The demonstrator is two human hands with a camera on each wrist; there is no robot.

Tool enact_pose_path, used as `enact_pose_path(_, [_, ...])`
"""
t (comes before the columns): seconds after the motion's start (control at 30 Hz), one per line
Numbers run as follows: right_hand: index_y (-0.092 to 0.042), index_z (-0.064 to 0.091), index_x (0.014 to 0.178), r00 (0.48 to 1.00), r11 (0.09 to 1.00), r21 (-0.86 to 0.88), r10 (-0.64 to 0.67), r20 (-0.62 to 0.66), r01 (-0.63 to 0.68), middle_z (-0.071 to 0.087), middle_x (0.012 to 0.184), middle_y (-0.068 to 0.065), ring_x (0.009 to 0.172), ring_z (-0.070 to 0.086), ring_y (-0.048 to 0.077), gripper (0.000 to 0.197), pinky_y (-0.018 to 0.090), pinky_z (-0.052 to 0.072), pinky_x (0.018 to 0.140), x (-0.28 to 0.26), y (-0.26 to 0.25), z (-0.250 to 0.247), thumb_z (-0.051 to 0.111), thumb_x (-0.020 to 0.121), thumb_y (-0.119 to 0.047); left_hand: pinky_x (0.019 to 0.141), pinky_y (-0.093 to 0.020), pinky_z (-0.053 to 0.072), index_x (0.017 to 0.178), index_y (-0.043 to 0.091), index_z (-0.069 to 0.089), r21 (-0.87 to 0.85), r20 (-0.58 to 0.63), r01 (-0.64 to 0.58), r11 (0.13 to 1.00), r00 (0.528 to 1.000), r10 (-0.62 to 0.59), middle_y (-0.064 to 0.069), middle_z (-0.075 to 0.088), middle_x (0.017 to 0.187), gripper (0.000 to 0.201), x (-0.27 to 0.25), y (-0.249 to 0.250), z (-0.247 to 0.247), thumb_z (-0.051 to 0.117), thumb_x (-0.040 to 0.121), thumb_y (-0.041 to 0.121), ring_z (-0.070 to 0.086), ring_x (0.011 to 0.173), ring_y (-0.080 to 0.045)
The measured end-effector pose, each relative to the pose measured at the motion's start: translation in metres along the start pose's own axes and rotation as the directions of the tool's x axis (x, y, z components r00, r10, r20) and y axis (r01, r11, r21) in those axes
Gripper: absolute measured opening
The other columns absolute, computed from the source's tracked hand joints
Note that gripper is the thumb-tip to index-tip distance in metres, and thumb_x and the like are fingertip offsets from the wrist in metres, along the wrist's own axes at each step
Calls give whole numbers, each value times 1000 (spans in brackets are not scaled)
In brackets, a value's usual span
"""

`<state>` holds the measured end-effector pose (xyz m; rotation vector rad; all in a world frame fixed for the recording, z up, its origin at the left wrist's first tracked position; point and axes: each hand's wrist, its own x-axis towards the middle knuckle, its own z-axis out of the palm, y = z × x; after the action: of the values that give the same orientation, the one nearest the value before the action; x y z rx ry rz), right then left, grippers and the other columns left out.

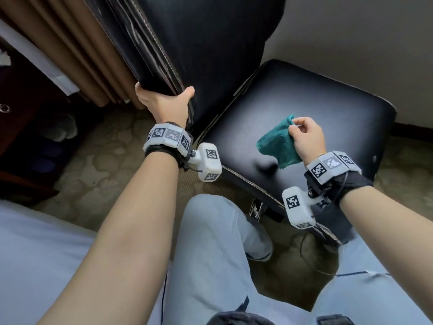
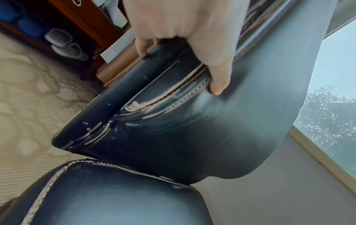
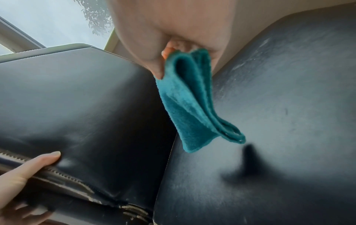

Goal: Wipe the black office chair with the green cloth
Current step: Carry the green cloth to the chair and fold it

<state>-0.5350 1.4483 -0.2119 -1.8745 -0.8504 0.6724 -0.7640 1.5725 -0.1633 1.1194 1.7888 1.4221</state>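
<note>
The black office chair's seat [image 1: 304,109] fills the right middle of the head view, with its worn backrest [image 1: 187,43] rising at the upper centre. My left hand [image 1: 164,102] grips the backrest's side edge, thumb on the front face and fingers wrapped behind; the left wrist view shows the thumb [image 2: 219,82] pressed beside the cracked seam of the backrest [image 2: 192,121]. My right hand [image 1: 304,134] pinches the green cloth [image 1: 278,144] by a top corner. The folded cloth [image 3: 192,106] hangs just above the seat [image 3: 269,137], casting a shadow on it.
Brown curtains [image 1: 77,55] hang left of the backrest. A dark wooden cabinet [image 1: 21,118] with slippers [image 2: 65,44] under it stands at far left. Patterned carpet [image 1: 98,170] lies below. My knees in light jeans [image 1: 210,254] are near the seat's front edge. A window [image 2: 331,91] is behind the chair.
</note>
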Motion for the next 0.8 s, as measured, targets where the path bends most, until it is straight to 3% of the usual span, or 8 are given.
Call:
enact_pose_path(0.07, [-4, 60, 106, 1000, 999, -47, 6, -10, -7, 55, 87, 5, 77, 49, 16, 20, 23, 39, 68, 1, 3, -5, 51, 88, -8, 95, -13, 20, 140, 4, 17, 0, -13, -5, 1000, 1000, 5, -12, 25, 142, 108, 2, 1, 3, 86, 58, 19, 28, 133, -24])
enact_pose_path(0.23, [-8, 57, 109, 998, 992, -121, 41, -54, -47, 54, 92, 3, 85, 49, 15, 22, 27, 38, 77, 8, 12, -17, 48, 90, -12, 96, -20, 28, 139, 6, 20, 88, -30, 14, 996, 999, -11, -11, 29, 141, 105, 13, 16, 17, 86, 60, 25, 33, 130, -24])
enact_pose_path(0.4, [-2, 53, 115, 998, 991, -136, 4, -59, -12, 50, 89, 4, 84, 45, 14, 24, 9, 33, 57, 27, 17, -26, 45, 93, -10, 82, -14, 26, 140, 8, 20, 97, -29, 19, 995, 999, -16, -8, 32, 138, 104, 31, 20, 36, 84, 61, 28, 41, 124, -22])
enact_pose_path(0.5, [1, 52, 116, 997, 994, -106, -3, -78, -5, 44, 73, -6, 66, 43, 8, 25, 1, 32, 56, 40, 19, -28, 45, 93, -7, 81, -14, 26, 142, 8, 17, 100, -31, 9, 995, 999, -6, -7, 30, 139, 105, 37, 19, 46, 82, 62, 30, 41, 124, -20])
enact_pose_path(0.57, [2, 51, 116, 994, 997, -74, 4, -107, -12, 43, 73, -9, 65, 43, 2, 26, 5, 34, 60, 44, 24, -30, 45, 93, -6, 85, -13, 26, 144, 7, 14, 108, -31, -8, 994, 999, 12, -7, 28, 142, 107, 37, 15, 49, 81, 63, 31, 36, 129, -19])
enact_pose_path(0.67, [-6, 50, 113, 995, 999, -35, -1, -100, -2, 47, 77, -4, 69, 47, 8, 22, 12, 39, 65, 43, 27, -32, 45, 92, -8, 104, -23, 25, 145, 6, 12, 137, -10, -49, 989, 999, 51, -9, 24, 146, 111, 34, 8, 46, 81, 64, 37, 28, 135, -21])
enact_pose_path(0.73, [-15, 46, 108, 998, 999, -15, -40, -45, 39, 44, 71, -4, 58, 45, -2, 18, 8, 36, 56, 40, 24, -32, 44, 92, -6, 110, -29, 20, 146, 4, 8, 150, 2, -29, 988, 1000, 29, -11, 17, 149, 115, 27, 3, 42, 81, 65, 43, 21, 139, -24])
enact_pose_path(0.8, [-17, 43, 105, 995, 996, 33, -89, 33, 88, 40, 65, -4, 49, 42, -5, 17, 10, 35, 55, 36, 19, -31, 44, 92, -4, 112, -31, 15, 146, 2, 7, 114, -13, 8, 993, 1000, -6, -14, 9, 152, 112, 8, -7, 40, 77, 70, 44, 15, 140, -27])
